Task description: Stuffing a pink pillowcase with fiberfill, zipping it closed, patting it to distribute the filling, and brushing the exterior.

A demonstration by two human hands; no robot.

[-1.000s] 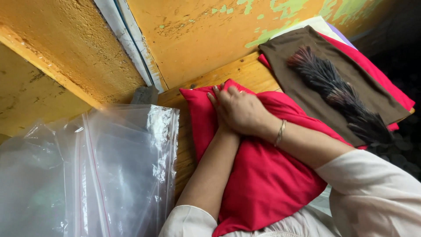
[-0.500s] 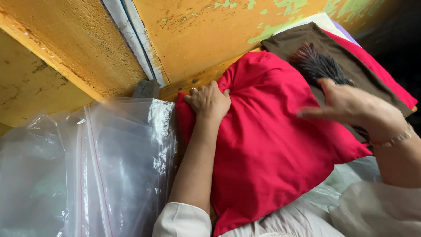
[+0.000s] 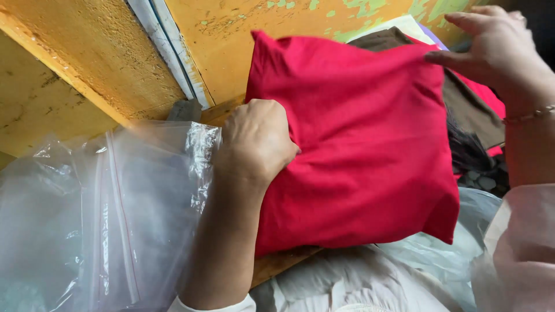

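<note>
Nearest the camera lie two heaps of soft material: a pile of clear plastic zip bags (image 3: 110, 219) at the left, too crumpled to count, and pale crinkled plastic (image 3: 439, 254) at the lower right. Between them one bare wooden table edge (image 3: 283, 261) shows. Above it, two hands hold one square red fabric cushion (image 3: 358, 156) up off the table. The left hand (image 3: 254, 141) is closed into a fist on the cushion's left edge. The right hand (image 3: 491, 49), with one thin bracelet (image 3: 529, 114) at the wrist, pinches the upper right corner, its other fingers spread. Behind the cushion lies one stack of folded cloths (image 3: 474, 107), brown on top, with red beneath. Farthest back stands the worn yellow painted wall (image 3: 243, 40).
</note>
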